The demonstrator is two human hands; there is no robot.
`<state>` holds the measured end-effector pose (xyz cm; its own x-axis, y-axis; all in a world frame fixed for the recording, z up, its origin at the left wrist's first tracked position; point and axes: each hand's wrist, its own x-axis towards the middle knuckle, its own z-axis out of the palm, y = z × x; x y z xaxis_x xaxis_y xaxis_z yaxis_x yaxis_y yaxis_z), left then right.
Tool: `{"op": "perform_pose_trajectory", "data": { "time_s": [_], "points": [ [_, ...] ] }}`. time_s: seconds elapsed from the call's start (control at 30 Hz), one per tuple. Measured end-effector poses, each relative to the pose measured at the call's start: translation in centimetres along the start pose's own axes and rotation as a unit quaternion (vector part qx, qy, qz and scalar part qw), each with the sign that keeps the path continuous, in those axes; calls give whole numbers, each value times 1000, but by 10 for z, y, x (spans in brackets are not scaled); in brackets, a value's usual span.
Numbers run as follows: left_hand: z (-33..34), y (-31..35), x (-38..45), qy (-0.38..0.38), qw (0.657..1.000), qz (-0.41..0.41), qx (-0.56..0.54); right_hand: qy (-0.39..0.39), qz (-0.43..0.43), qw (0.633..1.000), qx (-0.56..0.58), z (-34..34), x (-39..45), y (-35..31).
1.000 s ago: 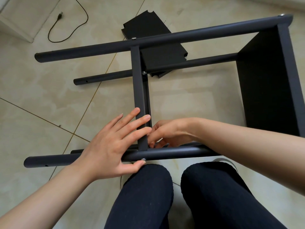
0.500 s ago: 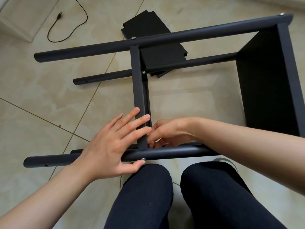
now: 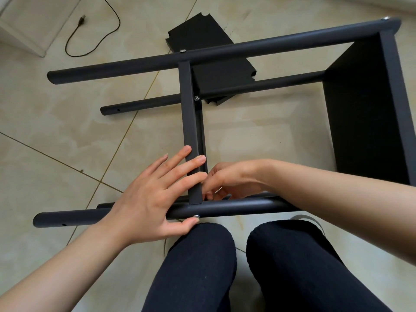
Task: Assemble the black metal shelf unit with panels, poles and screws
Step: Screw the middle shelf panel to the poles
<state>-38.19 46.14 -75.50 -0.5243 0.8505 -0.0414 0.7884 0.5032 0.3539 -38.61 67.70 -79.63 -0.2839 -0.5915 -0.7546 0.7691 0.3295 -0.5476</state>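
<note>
Nothing shifts since earlier: left hand (image 3: 148, 199) presses flat, its grip wide, on the upright panel (image 3: 190, 122) and near pole (image 3: 225, 207), whose screw (image 3: 197, 216) touches the thumb; right hand (image 3: 227, 181) pinches something small just right.

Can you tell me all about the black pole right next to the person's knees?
The nearest pole is a round tube of dark, matte metal, lying level above the floor, across the front of the knees. A small hole shows near its rounded left end, and a silver screw sits in its side. The left hand rests over it, thumb by the screw. The upright panel edge meets it.
</note>
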Motion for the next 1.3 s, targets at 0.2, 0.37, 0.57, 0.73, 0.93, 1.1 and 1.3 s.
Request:
{"op": "perform_pose_trajectory", "data": {
  "time_s": [0.2, 0.37, 0.57, 0.73, 0.93, 1.1, 1.3],
  "points": [
    [1, 0, 0, -1, 1000, 0, -2, -33, -9, 999, 25, -5, -4, 1],
    [0, 0, 0, 1, 1000, 1, -1, -3, -2, 1000, -21, -2, -1, 1],
    [0, 0, 0, -2, 1000, 1, 3, -46, -14, 999, 22, -5, -4, 0],
    [0, 0, 0, 0, 1000, 2, 4, -33, -16, 999, 17, -6, -3, 1],
    [-1, 0, 0, -1, 1000, 1, 4, -25, -17, 1000, -1, -3, -2, 3],
    [-1, 1, 0, 0, 1000, 0, 0, -44, -31, 998, 15, -6, -4, 1],
    [-1, 1, 1, 2, 1000, 1, -1, -3, -19, 1000, -13, -2, 1, 3]
  ]
}}
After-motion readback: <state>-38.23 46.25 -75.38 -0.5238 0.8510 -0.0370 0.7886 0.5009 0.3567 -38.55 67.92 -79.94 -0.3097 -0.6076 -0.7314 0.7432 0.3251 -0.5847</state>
